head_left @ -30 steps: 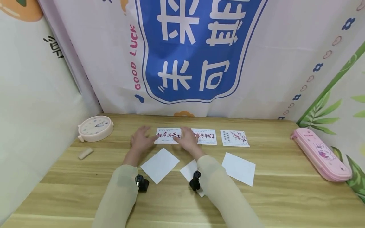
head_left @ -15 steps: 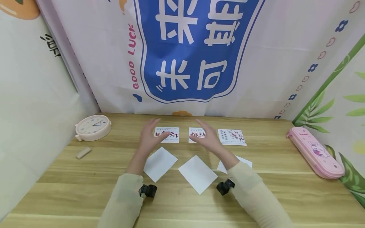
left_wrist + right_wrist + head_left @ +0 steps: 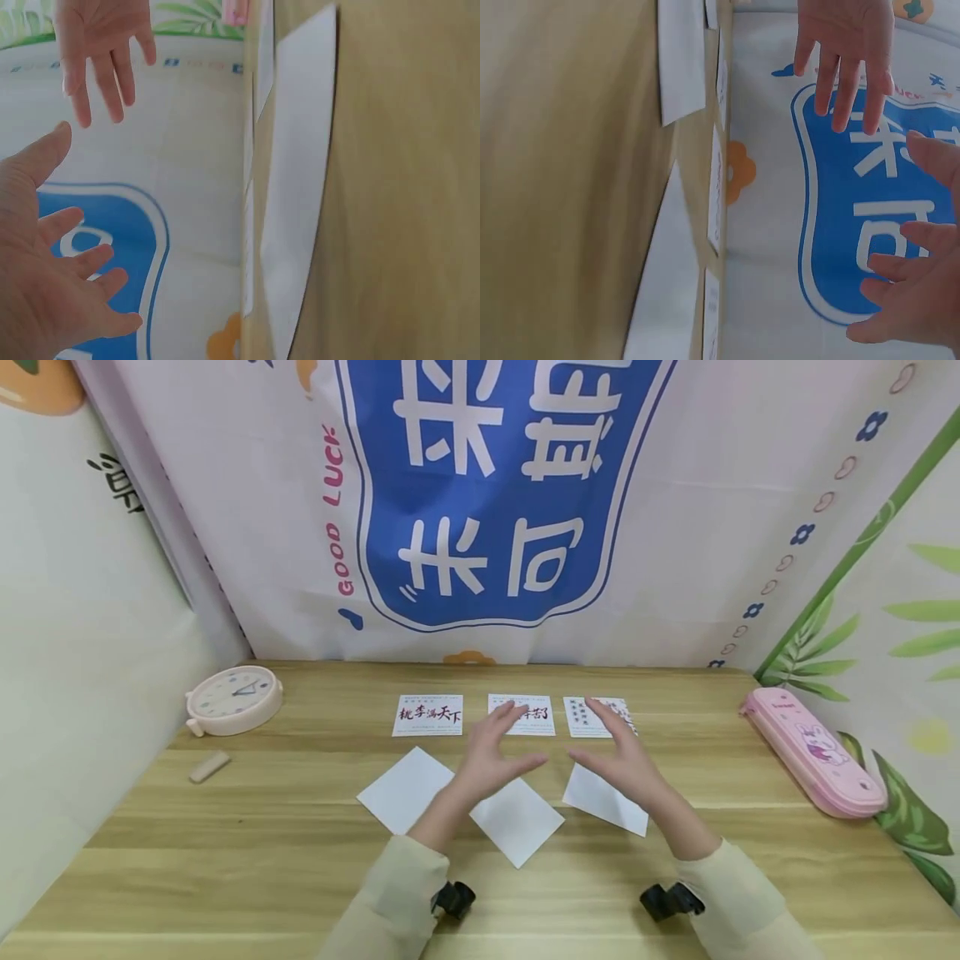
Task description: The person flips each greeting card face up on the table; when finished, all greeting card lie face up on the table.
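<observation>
My left hand (image 3: 487,764) hovers over the table with fingers spread, holding nothing. It overlaps the middle printed card (image 3: 536,718) and the middle blank card (image 3: 517,822) in the head view. My right hand (image 3: 626,764), also spread and holding nothing, is above the right blank card (image 3: 606,800), partly covering the right printed card (image 3: 577,718). The palms face each other with a gap between them. At the left lie a printed card with red characters (image 3: 427,716) and a tilted blank card (image 3: 405,789). The left wrist view shows both hands raised off the tabletop.
A pink round clock (image 3: 235,700) sits at the table's back left, with a small beige block (image 3: 209,767) in front of it. A pink pencil case (image 3: 813,752) lies at the right edge. A printed cloth (image 3: 285,568) hangs behind the table (image 3: 225,877).
Both hands have moved from the left and middle printed cards toward the right, staying spread. They have also come nearer the body. The cards keep their places on the table.
</observation>
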{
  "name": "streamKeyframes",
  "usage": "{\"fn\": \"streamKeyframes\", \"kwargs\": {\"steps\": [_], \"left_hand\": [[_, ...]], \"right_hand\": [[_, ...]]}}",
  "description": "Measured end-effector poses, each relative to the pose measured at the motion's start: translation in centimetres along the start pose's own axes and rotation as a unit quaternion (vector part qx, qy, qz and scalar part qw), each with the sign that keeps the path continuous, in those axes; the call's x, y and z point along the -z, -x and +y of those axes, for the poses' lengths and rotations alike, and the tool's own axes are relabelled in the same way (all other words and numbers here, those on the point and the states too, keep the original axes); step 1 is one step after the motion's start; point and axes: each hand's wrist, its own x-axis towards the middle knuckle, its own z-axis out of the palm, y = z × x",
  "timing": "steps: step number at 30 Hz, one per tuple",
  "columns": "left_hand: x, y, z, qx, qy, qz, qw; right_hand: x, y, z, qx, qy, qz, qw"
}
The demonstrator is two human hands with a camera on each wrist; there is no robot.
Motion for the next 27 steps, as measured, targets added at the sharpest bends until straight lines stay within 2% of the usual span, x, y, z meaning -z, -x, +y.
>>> {"fn": "streamKeyframes", "kwargs": {"steps": [6,10,14,19,22,25,27], "left_hand": [[-2.3,0.1,0.4,0.002,0.012,-0.015,0.9998],[-3.6,0.1,0.6,0.019,0.029,-0.029,0.9990],[-4.8,0.1,0.6,0.020,0.028,-0.037,0.9987],[-6.1,0.3,-0.1,0.009,-0.016,-0.046,0.9988],[-6.8,0.6,-0.5,-0.001,-0.051,-0.061,0.9968],[-7.3,1.0,-1.0,-0.007,-0.096,-0.091,0.9911],[-7.5,1.3,-1.3,-0.010,-0.129,-0.116,0.9848]], "right_hand": [[1.1,1.8,2.0,-0.038,0.031,0.015,0.9987],[2.0,2.9,3.2,-0.047,0.042,0.012,0.9979],[2.6,3.7,4.0,-0.050,0.044,0.005,0.9978],[3.0,4.5,5.1,-0.064,0.061,-0.004,0.9961],[3.0,5.1,6.7,-0.074,0.064,-0.013,0.9951],[2.7,5.5,8.2,-0.065,0.090,-0.022,0.9935],[2.6,5.6,8.7,-0.051,0.133,-0.028,0.9894]]}}
